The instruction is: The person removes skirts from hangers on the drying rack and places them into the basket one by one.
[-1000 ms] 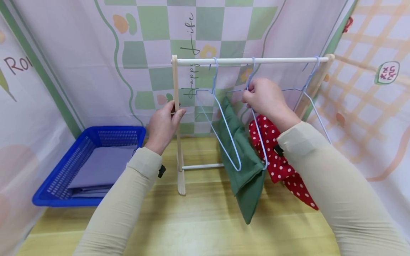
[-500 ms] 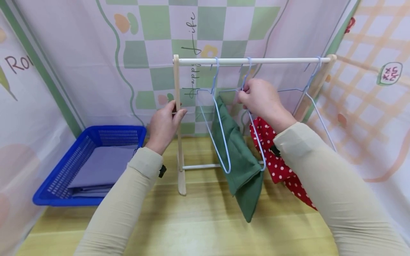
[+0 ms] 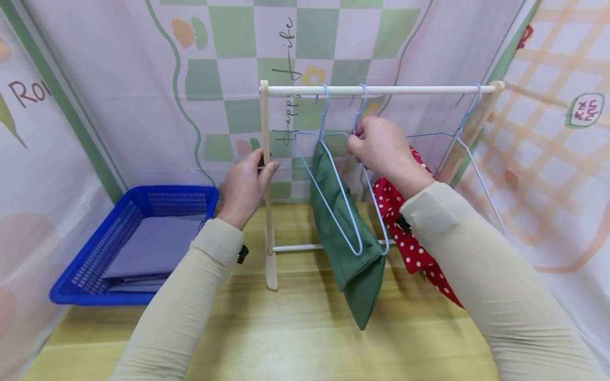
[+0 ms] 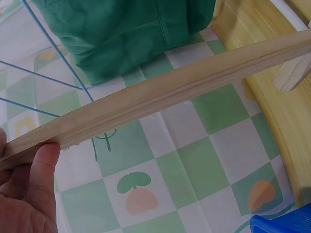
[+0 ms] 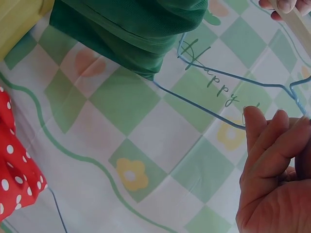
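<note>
My left hand [image 3: 244, 188] grips the left wooden post [image 3: 265, 124] of a small clothes rack; in the left wrist view its thumb presses along that post [image 4: 160, 82]. Fingers of my right hand [image 3: 385, 151] pinch a blue wire hanger [image 3: 364, 100] below its hook, which sits over the white rail [image 3: 419, 90]. A folded green cloth item [image 3: 364, 296] hangs on this hanger. Just to its left, an unloaded blue hanger [image 3: 325, 106] overlaps the green cloth in the head view. Behind my right forearm hangs a red polka-dot cloth item [image 3: 414, 248], partly hidden.
A blue plastic basket [image 3: 100, 299] with folded purple-grey cloth [image 3: 152, 241] stands on the wooden table [image 3: 267, 338] at left. Another blue hanger [image 3: 469, 111] is near the rack's right post [image 3: 488, 114]. Printed curtains surround the back and sides.
My right hand has slid the hanger with the green cloth leftward along the rail, closer to the left hanger. My left hand has stayed on the post.
</note>
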`<control>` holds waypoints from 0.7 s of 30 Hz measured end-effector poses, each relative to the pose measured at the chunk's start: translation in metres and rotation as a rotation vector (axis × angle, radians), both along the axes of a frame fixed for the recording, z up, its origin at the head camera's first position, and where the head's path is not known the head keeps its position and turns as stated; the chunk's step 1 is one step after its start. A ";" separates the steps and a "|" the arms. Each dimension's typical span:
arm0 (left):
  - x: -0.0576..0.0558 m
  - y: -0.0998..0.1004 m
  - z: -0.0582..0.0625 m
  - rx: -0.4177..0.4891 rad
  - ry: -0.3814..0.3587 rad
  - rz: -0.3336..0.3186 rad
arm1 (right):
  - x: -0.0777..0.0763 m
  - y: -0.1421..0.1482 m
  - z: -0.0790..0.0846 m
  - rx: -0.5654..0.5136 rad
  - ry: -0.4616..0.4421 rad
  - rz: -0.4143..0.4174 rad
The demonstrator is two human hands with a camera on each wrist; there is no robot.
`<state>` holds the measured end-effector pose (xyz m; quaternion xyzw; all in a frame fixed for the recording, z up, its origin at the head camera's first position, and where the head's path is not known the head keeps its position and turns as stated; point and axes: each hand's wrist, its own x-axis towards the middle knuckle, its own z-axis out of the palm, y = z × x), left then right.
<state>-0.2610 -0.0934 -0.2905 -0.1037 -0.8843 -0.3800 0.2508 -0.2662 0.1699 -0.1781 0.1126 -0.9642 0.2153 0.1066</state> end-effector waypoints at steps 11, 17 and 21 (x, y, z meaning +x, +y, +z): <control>0.001 0.000 0.000 0.006 0.003 -0.005 | 0.000 -0.007 -0.001 -0.017 -0.033 0.014; 0.000 0.000 0.000 0.004 0.017 -0.008 | 0.000 -0.012 -0.002 -0.035 -0.018 0.025; -0.001 0.000 -0.001 0.008 0.028 -0.008 | 0.001 -0.015 -0.003 -0.043 -0.014 0.035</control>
